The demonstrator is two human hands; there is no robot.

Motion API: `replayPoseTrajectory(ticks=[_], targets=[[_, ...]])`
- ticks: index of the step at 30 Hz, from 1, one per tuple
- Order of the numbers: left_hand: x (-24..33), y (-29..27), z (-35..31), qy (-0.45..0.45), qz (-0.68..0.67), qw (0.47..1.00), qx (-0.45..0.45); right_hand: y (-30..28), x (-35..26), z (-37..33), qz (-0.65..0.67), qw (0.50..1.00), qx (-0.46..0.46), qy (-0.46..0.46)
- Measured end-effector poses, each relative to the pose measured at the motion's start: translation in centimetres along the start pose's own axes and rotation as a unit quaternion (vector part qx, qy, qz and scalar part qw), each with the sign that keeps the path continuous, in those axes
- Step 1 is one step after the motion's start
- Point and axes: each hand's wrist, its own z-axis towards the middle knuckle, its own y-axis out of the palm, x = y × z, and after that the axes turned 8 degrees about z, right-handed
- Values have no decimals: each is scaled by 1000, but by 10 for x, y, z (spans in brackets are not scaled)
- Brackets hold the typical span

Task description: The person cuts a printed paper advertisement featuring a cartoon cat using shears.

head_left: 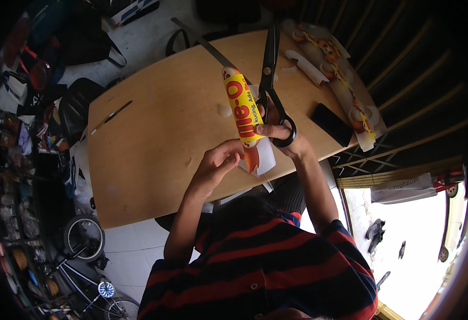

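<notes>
A pair of large scissors with black handles (pixel 267 80) is in my right hand (pixel 284 136), one dark blade pointing away from me. My right thumb also presses on a curled, glossy yellow printed sheet (pixel 241 106) with red lettering and an orange tail at its near end. White paper (pixel 266 157) shows beside that tail. My left hand (pixel 219 162) has bent fingers at the tail's left edge; the sheet partly hides their tips, so their grip is unclear. Beyond the sheet stretches a long grey strip (pixel 204 44), its kind unclear.
The wooden table (pixel 148 160) carries a pen (pixel 111 117) at left and a black phone (pixel 331 124) at right. A long printed sheet (pixel 346 85) and a curled white piece (pixel 307 68) lie along its right side. A bicycle (pixel 84 266) stands at lower left, near crowded shelves.
</notes>
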Motion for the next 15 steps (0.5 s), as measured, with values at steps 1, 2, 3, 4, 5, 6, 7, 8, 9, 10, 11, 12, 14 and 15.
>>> replayPoseTrajectory(ticks=[1, 2, 3, 4, 5, 6, 7, 8, 9, 10, 11, 12, 14, 15], targets=[[-7, 1, 1, -5, -45, 999, -29, 0, 3, 1, -35, 999, 1, -21], [-6, 9, 2, -1, -97, 995, 3, 1, 0, 0, -52, 998, -14, 40], [-5, 16, 1, 3, -149, 988, 35, 4, -4, 1, -59, 997, -21, 55], [-7, 16, 0, -1, -170, 985, 37, 9, -9, 1, -65, 995, -28, 71], [-11, 15, -1, -3, -191, 981, 37, 14, -12, 1, -71, 993, -35, 84], [-14, 15, -1, -6, -211, 977, 37, 15, -3, 5, -60, 996, -41, 42], [-14, 15, -2, -5, -201, 978, 49, 14, 1, 8, -64, 996, -51, 32], [-14, 15, -1, -4, -193, 979, 60, 13, 2, 11, -71, 995, -60, 23], [-14, 16, 0, -2, -185, 980, 72, 15, 1, 14, -77, 994, -70, 13], [-17, 17, -1, 4, -194, 977, 88, 17, -4, 14, -111, 992, -61, 16], [-16, 15, -4, 11, -180, 979, 92, 22, -11, 13, -143, 988, -55, 16], [-15, 14, -8, 18, -167, 981, 96, 25, -16, 14, -175, 983, -48, 17], [-16, 7, -11, 31, -154, 983, 98, 26, -17, 16, -173, 983, -55, 33], [-17, 5, -11, 20, -153, 979, 131, 27, -16, 17, -172, 982, -58, 42]])
